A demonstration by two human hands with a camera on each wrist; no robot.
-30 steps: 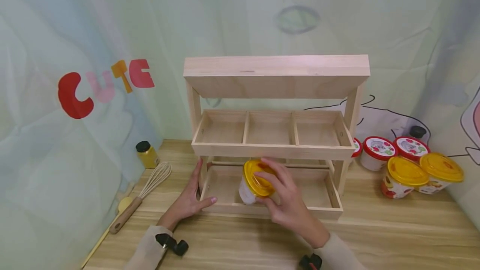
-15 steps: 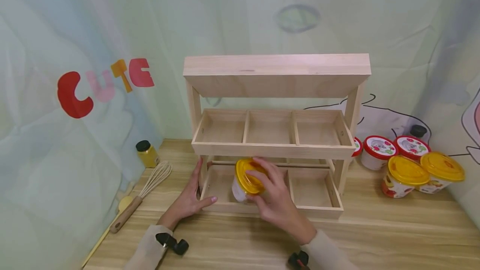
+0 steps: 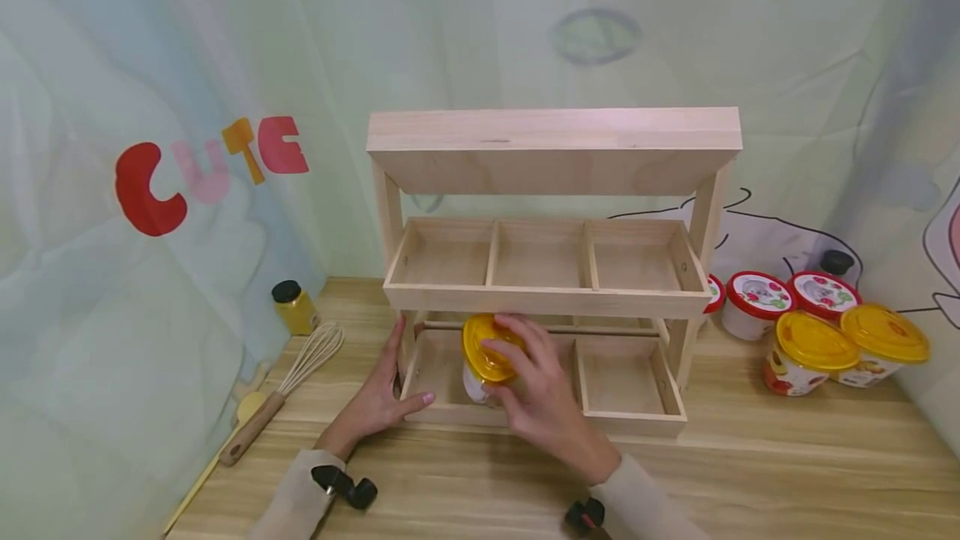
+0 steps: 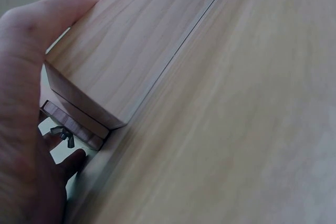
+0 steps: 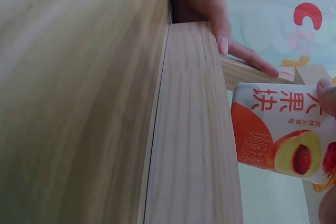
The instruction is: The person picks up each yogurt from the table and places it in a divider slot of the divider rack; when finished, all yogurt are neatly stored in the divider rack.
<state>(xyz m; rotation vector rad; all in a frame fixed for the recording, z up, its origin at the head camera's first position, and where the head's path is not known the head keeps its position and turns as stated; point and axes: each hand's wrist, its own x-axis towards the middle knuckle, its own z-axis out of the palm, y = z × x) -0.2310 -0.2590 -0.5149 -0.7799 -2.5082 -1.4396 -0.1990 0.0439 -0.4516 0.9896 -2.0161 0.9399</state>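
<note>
My right hand [image 3: 551, 402] holds a yogurt cup [image 3: 483, 348] with a clear yellow lid, fingers over the lid and thumb at the near side. The cup tilts over the left part of the lower tray [image 3: 637, 425] of a two-tier wooden rack [image 3: 555, 301]. In the right wrist view the cup's white wall [image 5: 283, 135] shows a printed peach, beside the tray's front board. My left hand [image 3: 375, 402] grips the rack's lower left corner, thumb over the front edge and fingers along the side. A wing nut [image 4: 65, 135] sits between those fingers and the wood in the left wrist view.
At the right stand two yellow-lidded cups [image 3: 813, 352] and several red-lidded tubs [image 3: 759, 298]. A whisk [image 3: 277, 398], a thin yellow stick [image 3: 198, 482] and a yellow jar with a black lid [image 3: 296, 311] lie or stand at the left. Printed cloth hangs behind.
My right hand has carried the yogurt cup leftward over the lower tray, from near its middle toward the left section. The left hand and the rack have stayed in place.
</note>
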